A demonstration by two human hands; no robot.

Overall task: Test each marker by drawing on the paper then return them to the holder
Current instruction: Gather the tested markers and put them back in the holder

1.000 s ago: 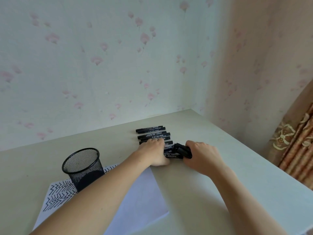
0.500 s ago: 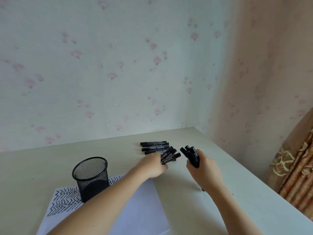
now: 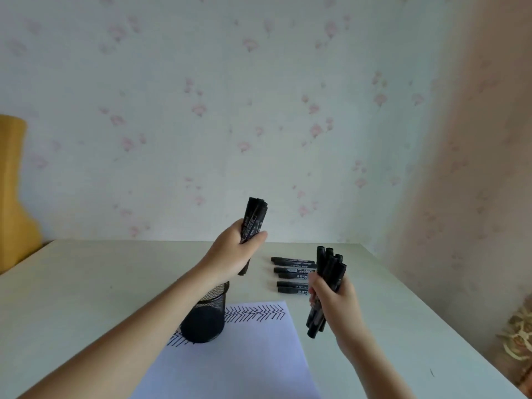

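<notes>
My left hand (image 3: 234,253) grips a bundle of black markers (image 3: 254,217) upright, raised directly above the black mesh holder (image 3: 205,321). The holder stands on the white paper (image 3: 244,358), which carries rows of black chevron strokes. My right hand (image 3: 331,295) holds a second bundle of black markers (image 3: 329,272) near upright, to the right of the paper. Several more black markers (image 3: 292,273) lie in a row on the table behind my right hand, partly hidden by it.
The pale table (image 3: 86,283) meets a flowered wall at the back and a wall on the right. A yellow vase-like object (image 3: 14,197) stands at the far left. A patterned curtain (image 3: 518,335) hangs beyond the table's right edge.
Both hands have lifted bundles of markers off the row. My left hand moved left and up over the holder; my right hand rose and drew back towards me.
</notes>
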